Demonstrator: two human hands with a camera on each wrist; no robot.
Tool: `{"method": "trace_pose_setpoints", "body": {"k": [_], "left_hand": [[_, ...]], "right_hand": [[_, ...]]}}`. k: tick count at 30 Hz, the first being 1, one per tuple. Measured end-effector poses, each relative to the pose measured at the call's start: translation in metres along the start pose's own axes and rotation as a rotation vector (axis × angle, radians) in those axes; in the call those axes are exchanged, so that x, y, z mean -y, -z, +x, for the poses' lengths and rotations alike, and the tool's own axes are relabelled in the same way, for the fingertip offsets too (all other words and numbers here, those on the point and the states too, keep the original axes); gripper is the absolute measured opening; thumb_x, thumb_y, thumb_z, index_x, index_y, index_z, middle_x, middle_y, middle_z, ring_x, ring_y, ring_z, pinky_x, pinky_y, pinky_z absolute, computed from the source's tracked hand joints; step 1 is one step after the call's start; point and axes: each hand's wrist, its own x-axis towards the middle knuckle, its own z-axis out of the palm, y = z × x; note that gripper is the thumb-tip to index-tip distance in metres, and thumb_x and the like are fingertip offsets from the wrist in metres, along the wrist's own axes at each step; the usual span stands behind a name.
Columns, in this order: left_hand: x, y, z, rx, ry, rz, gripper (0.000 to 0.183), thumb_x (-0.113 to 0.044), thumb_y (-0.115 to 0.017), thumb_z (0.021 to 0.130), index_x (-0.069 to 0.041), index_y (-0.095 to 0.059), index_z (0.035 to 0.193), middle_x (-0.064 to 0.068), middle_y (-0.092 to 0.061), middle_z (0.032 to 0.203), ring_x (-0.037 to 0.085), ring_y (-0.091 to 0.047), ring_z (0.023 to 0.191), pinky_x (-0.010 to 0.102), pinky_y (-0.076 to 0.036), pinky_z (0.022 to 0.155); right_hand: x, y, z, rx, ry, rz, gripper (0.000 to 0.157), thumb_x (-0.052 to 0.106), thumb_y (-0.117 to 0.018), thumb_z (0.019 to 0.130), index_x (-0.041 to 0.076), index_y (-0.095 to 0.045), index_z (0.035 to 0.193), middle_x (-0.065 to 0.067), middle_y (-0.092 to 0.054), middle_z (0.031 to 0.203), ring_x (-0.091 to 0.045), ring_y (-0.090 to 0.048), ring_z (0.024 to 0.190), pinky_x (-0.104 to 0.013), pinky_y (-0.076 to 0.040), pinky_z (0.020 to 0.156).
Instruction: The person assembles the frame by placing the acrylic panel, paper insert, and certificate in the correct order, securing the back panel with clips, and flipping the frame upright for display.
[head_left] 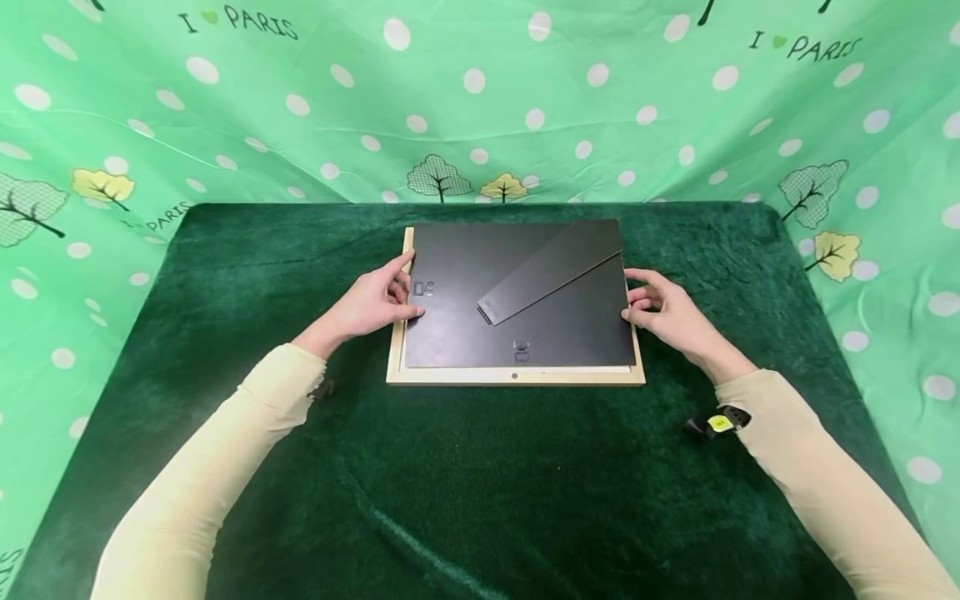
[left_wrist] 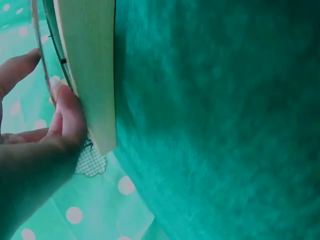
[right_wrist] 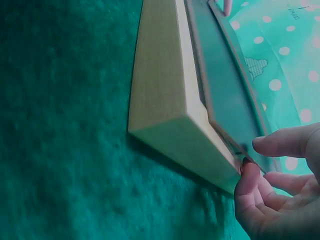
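Note:
A light wooden picture frame (head_left: 450, 377) lies with its back side up. Over it is a black backing board (head_left: 450, 333), tilted slightly against the wood, so a pale strip shows along the near edge. A folded easel leg (head_left: 555, 271) runs diagonally across the board, and small metal hangers (head_left: 521, 350) sit near two of its edges. My left hand (head_left: 375, 298) pinches the board's left edge, thumb on top. At the opposite edge my right hand (head_left: 667, 317) does likewise. In the right wrist view, the board (right_wrist: 225, 75) stands partly raised from the frame (right_wrist: 160, 65).
Dark green plush cloth (head_left: 480, 483) covers the table under the frame. Behind and at both sides hangs a light green curtain (head_left: 480, 108) with white dots and trees. A black strap piece with a yellow label (head_left: 720, 423) sits at the right cuff.

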Motion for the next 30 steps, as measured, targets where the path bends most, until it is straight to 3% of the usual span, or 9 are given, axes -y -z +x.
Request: {"method": "trace_pose_setpoints", "body": {"k": [4,8,18,25,30], "left_hand": [[0.0,0.001,0.0,0.007,-0.033,0.118,0.085,-0.018,-0.069,0.077,-0.003,-0.015,0.142,0.01,-0.049,0.096,0.022,-0.046,0.077,0.033,-0.038,0.066],[0.001,0.0,0.0,0.028,-0.034,0.103,0.086,-0.017,-0.068,0.079,-0.004,-0.012,0.142,0.011,-0.047,0.097,0.022,-0.045,0.077,0.033,-0.038,0.067],[0.004,-0.002,-0.003,-0.016,-0.011,0.059,0.085,-0.012,-0.069,0.077,-0.007,-0.016,0.143,0.012,-0.045,0.1,0.022,-0.044,0.086,0.034,-0.04,0.07],[0.004,-0.001,-0.007,-0.008,-0.01,0.027,0.08,-0.014,-0.069,0.078,-0.006,-0.02,0.141,0.012,-0.045,0.104,0.021,-0.046,0.085,0.034,-0.041,0.07],[0.0,-0.001,-0.009,-0.005,-0.003,0.023,0.076,-0.014,-0.068,0.079,-0.005,-0.024,0.14,0.012,-0.046,0.106,0.019,-0.052,0.081,0.034,-0.045,0.069]], "right_hand": [[0.003,-0.003,-0.002,-0.031,0.01,-0.007,0.059,0.004,-0.057,0.085,0.008,-0.03,0.137,-0.017,-0.051,0.104,-0.023,-0.048,0.084,-0.027,-0.041,0.06],[0.004,-0.005,-0.002,-0.045,0.02,-0.017,0.059,0.003,-0.058,0.084,0.008,-0.031,0.137,-0.017,-0.05,0.103,-0.023,-0.046,0.084,-0.026,-0.038,0.058],[-0.001,-0.012,-0.005,-0.073,0.074,-0.045,0.059,0.002,-0.058,0.083,0.005,-0.032,0.136,-0.016,-0.049,0.103,-0.023,-0.042,0.088,-0.026,-0.037,0.065],[-0.007,-0.016,-0.006,-0.038,0.016,-0.028,0.056,0.007,-0.061,0.083,0.01,-0.039,0.134,-0.016,-0.029,0.122,-0.03,-0.034,0.097,-0.039,-0.034,0.071],[-0.008,-0.018,-0.006,-0.013,-0.02,-0.012,0.059,0.01,-0.062,0.083,0.017,-0.038,0.136,-0.015,-0.018,0.127,-0.029,-0.031,0.096,-0.038,-0.032,0.07]]}}
